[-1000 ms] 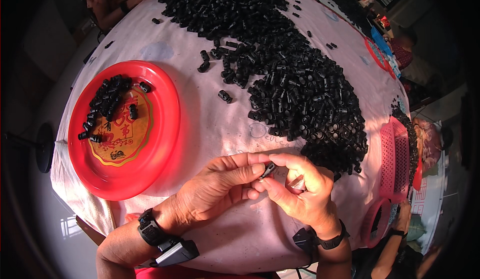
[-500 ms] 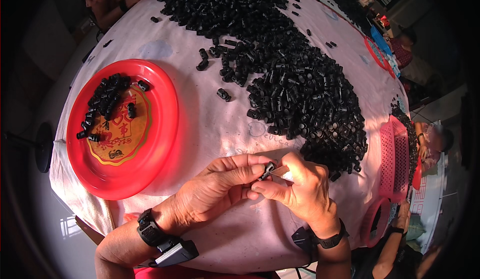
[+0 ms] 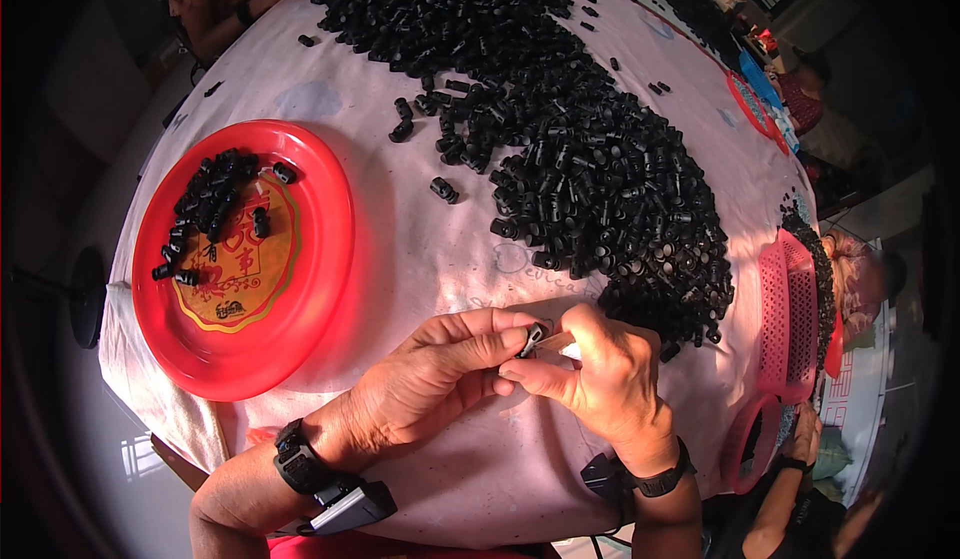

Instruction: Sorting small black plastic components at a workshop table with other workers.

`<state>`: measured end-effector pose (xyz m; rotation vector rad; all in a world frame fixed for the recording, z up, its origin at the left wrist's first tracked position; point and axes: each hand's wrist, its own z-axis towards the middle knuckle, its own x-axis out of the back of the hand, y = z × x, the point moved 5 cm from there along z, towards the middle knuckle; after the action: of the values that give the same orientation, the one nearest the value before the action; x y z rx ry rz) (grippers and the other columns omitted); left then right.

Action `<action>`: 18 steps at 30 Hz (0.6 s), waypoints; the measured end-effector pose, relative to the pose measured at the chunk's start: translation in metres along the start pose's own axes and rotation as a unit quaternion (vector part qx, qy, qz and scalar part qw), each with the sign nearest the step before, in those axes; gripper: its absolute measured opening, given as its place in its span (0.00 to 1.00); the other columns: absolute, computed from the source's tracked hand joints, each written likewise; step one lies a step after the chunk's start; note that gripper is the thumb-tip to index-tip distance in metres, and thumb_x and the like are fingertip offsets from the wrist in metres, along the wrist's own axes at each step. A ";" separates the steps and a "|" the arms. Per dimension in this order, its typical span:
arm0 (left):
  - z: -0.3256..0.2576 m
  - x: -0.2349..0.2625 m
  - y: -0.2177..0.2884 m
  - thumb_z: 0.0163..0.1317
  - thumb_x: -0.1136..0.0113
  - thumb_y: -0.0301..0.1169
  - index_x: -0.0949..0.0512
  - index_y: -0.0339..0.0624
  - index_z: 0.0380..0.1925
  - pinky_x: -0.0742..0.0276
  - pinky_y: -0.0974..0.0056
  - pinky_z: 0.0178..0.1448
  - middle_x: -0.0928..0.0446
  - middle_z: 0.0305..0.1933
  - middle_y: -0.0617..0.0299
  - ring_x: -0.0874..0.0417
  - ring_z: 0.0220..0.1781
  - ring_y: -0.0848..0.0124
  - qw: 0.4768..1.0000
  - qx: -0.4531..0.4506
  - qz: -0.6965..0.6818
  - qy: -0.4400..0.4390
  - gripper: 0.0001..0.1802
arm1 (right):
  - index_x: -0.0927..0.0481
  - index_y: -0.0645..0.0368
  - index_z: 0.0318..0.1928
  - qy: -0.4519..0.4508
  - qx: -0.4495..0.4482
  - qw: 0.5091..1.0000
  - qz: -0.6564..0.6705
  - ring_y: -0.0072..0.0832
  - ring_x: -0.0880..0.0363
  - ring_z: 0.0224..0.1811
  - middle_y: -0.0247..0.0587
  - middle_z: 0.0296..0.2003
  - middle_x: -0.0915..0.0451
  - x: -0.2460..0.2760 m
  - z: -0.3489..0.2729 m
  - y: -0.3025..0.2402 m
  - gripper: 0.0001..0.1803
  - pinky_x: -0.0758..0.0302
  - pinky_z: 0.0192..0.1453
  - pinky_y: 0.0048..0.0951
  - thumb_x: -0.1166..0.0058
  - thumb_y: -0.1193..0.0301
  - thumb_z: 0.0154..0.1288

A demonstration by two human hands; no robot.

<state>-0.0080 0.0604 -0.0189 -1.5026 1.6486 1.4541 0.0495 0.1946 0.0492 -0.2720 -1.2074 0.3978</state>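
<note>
Both hands, left hand (image 3: 425,384) and right hand (image 3: 600,379), pinch one small black plastic part (image 3: 533,339); round red plastic plate (image 3: 243,257) left of them holds few, big black pile (image 3: 590,149) beyond remains

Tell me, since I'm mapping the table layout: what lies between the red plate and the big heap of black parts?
In the head view, mostly bare pale cloth separates the red plate from the heap of black parts; one stray black part lies on it.
</note>
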 end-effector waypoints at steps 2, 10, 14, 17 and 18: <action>0.000 0.000 -0.001 0.71 0.39 0.34 0.20 0.41 0.55 0.22 0.74 0.51 0.18 0.49 0.67 0.19 0.48 0.81 1.000 0.001 0.008 0.005 0.16 | 0.25 0.59 0.30 0.002 -0.003 1.000 0.000 0.35 0.14 0.24 0.38 0.23 0.16 0.000 0.000 0.000 0.24 0.21 0.27 0.32 0.26 0.54 0.55; 0.001 0.002 -0.001 0.71 0.38 0.34 0.19 0.41 0.54 0.21 0.74 0.51 0.18 0.50 0.67 0.19 0.48 0.80 1.000 0.000 0.021 0.008 0.15 | 0.25 0.59 0.30 0.007 -0.008 1.000 -0.007 0.34 0.14 0.24 0.39 0.23 0.17 0.000 0.000 -0.003 0.25 0.21 0.27 0.32 0.26 0.53 0.54; 0.001 0.002 -0.001 0.71 0.38 0.33 0.20 0.41 0.55 0.20 0.73 0.52 0.18 0.50 0.67 0.18 0.49 0.79 1.000 -0.016 0.017 0.008 0.15 | 0.25 0.59 0.30 -0.004 -0.019 1.000 -0.016 0.35 0.15 0.24 0.40 0.23 0.18 0.002 0.000 -0.004 0.25 0.21 0.26 0.33 0.27 0.52 0.55; 0.001 0.004 -0.002 0.71 0.41 0.29 0.22 0.38 0.55 0.20 0.64 0.58 0.18 0.53 0.59 0.16 0.52 0.70 1.000 -0.019 -0.004 0.009 0.15 | 0.25 0.59 0.30 -0.013 -0.029 0.999 -0.019 0.35 0.15 0.23 0.40 0.22 0.18 -0.001 -0.003 -0.001 0.25 0.21 0.26 0.33 0.28 0.51 0.56; 0.001 0.004 -0.002 0.71 0.41 0.29 0.22 0.38 0.55 0.20 0.64 0.58 0.18 0.53 0.59 0.16 0.52 0.70 1.000 -0.019 -0.004 0.009 0.15 | 0.25 0.59 0.30 -0.013 -0.028 0.999 -0.019 0.35 0.15 0.23 0.40 0.22 0.18 -0.003 -0.004 0.000 0.25 0.21 0.26 0.33 0.28 0.51 0.56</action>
<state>-0.0071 0.0597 -0.0232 -1.5452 1.6330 1.4790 0.0522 0.1938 0.0456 -0.2930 -1.2488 0.3351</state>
